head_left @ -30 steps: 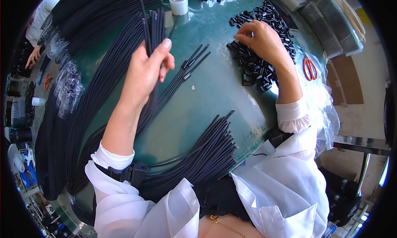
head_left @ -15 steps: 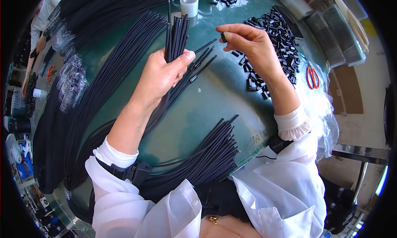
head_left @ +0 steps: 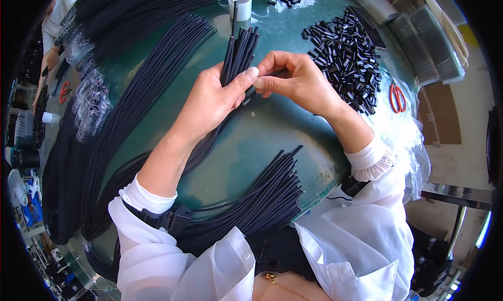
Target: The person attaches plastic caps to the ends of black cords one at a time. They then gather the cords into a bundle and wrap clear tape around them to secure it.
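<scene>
Two bare hands above a green desk (head_left: 257, 144), nearly meeting. Left hand (head_left: 209, 97): curled snugly round an upright bundle of black cords (head_left: 240, 52), thumb across the front, grip set a little below the cut ends, presumably to let the tips stand free. One tip taller than the rest. Long tails trailing away beneath the left forearm, slack on the desk, likely sparing the grip their weight.

Right hand (head_left: 298, 81): thumb and fingertips drawn narrow, just beside the left thumb; a dark sliver visible among the fingers (cord or small piece, cannot tell), so contents of the pinch uncertain. Heap of small black pieces (head_left: 348, 65) just beyond that hand, on the right of the desk, seemingly placed for a short reach.

More cut cords (head_left: 251, 186) near the body, ends fanned toward the right; a longer sheaf (head_left: 152, 65) to the left, apparently laid lengthwise against tangling. Orange-handled scissors (head_left: 397, 98) past the heap, near crumpled clear plastic (head_left: 406, 159).

Materials: cords matt, round, flexible by the look; pieces glossy, stubby, straight-edged, probably plastic; desk top smooth, faintly shining; pale roll (head_left: 240, 8) cylindrical, standing on end behind the bundle.
</scene>
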The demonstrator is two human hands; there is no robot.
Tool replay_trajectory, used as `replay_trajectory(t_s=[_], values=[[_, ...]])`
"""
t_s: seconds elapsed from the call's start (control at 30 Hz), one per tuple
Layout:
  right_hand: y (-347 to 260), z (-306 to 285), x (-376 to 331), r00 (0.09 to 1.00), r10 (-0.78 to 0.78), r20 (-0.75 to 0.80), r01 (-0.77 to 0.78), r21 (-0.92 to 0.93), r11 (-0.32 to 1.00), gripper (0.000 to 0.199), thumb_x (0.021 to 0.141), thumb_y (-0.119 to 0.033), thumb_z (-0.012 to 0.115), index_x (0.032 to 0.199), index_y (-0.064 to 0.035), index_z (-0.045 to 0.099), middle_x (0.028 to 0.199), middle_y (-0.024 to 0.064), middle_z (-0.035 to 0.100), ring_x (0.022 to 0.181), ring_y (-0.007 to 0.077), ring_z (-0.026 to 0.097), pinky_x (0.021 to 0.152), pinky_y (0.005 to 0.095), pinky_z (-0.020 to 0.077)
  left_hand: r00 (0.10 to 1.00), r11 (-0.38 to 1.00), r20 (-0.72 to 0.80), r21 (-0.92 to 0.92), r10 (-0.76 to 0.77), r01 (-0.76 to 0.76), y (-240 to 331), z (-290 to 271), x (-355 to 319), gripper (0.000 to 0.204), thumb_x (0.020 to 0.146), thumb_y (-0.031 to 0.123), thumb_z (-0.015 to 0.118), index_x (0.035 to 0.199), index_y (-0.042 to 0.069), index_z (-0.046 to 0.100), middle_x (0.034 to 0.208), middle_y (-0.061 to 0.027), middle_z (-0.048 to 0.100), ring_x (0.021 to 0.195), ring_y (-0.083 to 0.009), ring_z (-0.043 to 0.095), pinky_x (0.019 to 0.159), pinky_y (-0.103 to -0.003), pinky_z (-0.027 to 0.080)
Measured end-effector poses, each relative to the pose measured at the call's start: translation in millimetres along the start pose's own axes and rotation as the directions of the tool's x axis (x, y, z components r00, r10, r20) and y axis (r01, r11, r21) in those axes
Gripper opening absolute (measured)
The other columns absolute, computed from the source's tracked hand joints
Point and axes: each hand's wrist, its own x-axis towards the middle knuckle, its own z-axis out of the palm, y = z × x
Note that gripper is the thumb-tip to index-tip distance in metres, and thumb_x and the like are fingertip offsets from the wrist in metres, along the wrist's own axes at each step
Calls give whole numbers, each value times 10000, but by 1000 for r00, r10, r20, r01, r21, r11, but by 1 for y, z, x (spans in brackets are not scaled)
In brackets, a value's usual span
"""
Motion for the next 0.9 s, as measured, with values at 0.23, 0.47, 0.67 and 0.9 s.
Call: replay_trajectory(t_s=[0.23,0.47,0.67,0.9], values=[[-2,-29,-4,994,92,-55,-96,-80,992,140,858,-151,634,909,-20,636,824,46,647,749,108,608,692,238,489,997,987,-65,159,40,-29,-7,-17,7,257,888,274,602,787,39,581,618,4,540,523,-32,457,476,-197,369],[13,-64,-9,970,-97,-222,-145,-853,501,175,779,-148,671,928,-60,641,818,70,632,759,201,616,682,301,485,977,993,-178,25,116,-113,-1,-11,7,224,888,255,594,824,41,577,640,-5,556,510,-35,447,469,-195,364],[19,-54,-5,979,-193,-68,-7,-955,297,224,752,-151,683,950,-61,627,850,92,631,753,251,608,695,314,482,998,998,-63,-67,-20,16,-1,-11,5,175,867,202,623,886,36,568,626,26,514,508,-25,416,463,-187,345],[8,-43,1,989,-29,-143,13,-110,994,168,846,-115,640,989,-29,616,907,27,626,802,125,615,753,251,490,998,996,-55,-88,-33,28,-1,-6,2,155,858,184,634,855,42,572,619,44,493,504,-20,394,456,-189,310]])
